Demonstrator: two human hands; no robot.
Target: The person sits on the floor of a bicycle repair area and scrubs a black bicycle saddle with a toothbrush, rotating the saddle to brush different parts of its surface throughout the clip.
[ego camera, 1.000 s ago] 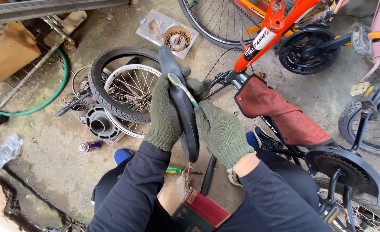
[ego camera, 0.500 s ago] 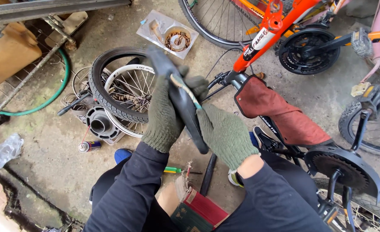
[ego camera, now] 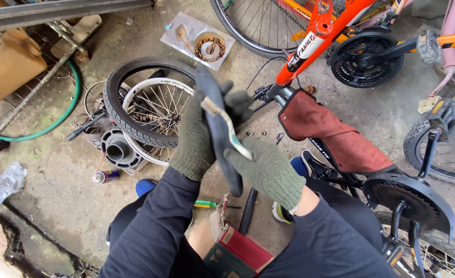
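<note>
Both my hands wear dark green knit gloves. My left hand (ego camera: 194, 139) grips the upper part of a black rubber inner tube (ego camera: 217, 121), folded into a flat strip that hangs down in front of me. My right hand (ego camera: 268, 172) holds the same tube lower down, with a pale strip (ego camera: 226, 124) running along its edge. The tube's loose end (ego camera: 248, 211) drops toward the ground between my knees. Just behind the tube lies a small wheel with a white rim (ego camera: 153, 110) and black tyre on the concrete.
An upturned black bike frame with a red cloth (ego camera: 335, 131) stands at my right. An orange bike (ego camera: 320, 31) and a pink one (ego camera: 454, 46) are behind. A green-handled screwdriver (ego camera: 207, 204), spray can (ego camera: 105, 176), green hose (ego camera: 52, 123), parts packet (ego camera: 199, 41) and a box (ego camera: 232, 249) lie around.
The tube has tilted and shifted slightly; my left hand moved up along it and my right hand slid lower, tilting the strip's lower end toward the right.
</note>
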